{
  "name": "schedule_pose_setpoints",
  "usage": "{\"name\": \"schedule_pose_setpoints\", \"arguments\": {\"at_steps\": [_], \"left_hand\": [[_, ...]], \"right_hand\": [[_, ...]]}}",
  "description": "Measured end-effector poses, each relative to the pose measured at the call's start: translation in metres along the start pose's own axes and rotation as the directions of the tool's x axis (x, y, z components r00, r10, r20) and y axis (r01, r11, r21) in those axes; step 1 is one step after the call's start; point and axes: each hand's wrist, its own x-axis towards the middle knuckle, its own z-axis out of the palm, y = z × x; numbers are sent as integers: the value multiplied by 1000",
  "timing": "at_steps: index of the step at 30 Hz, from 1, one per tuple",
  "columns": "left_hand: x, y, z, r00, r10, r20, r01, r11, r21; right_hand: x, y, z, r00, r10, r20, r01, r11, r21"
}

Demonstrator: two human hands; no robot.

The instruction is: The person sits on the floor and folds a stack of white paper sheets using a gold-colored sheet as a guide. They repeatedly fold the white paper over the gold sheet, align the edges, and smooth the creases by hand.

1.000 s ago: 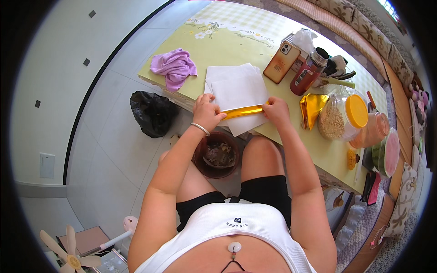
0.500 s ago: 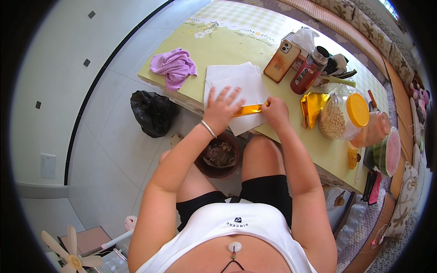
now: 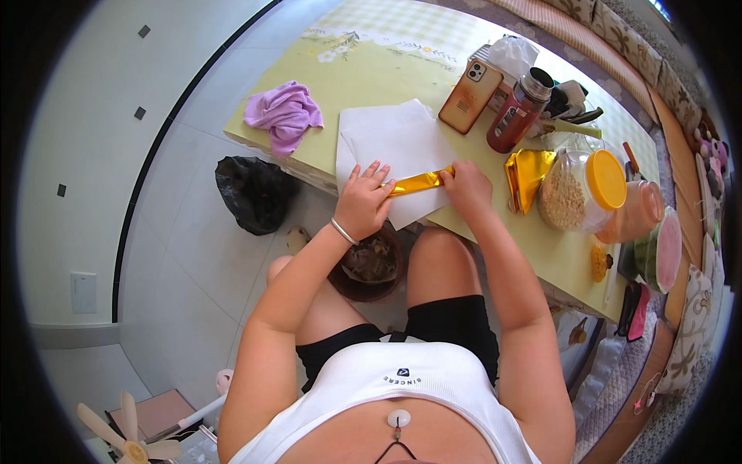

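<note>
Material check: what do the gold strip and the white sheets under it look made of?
Gold strip: probably foil-faced paper or thin film, glossy, given its bright streaked highlights. White sheets: likely paper, matte, judging by thin, flat overlapping layers.

Right hand (image 3: 468, 188) has one end of a gold strip (image 3: 420, 182) pinched mid-frame, left hand (image 3: 362, 203) loosely spread at the other, paper (image 3: 390, 143) underneath. Cloth (image 3: 284, 116) is upper left, phone (image 3: 471, 97) and bottle (image 3: 516, 116) upper right, fan (image 3: 133, 451) lower left.

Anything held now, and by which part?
Gold strip: the right hand pinches its right end; the left hand is at its left end, whether gripping or pressing is unclear.
</note>
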Motion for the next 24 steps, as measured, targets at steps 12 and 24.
{"name": "schedule_pose_setpoints", "arguments": {"at_steps": [12, 24], "left_hand": [[0, 5, 2, 997, 71, 11, -72, 985, 156], [0, -4, 2, 905, -412, -103, 321, 823, -468]], "right_hand": [[-5, -13, -10, 970, -151, -189, 108, 969, -220], [-44, -14, 20, 820, -571, 26, 572, 818, -64]]}}
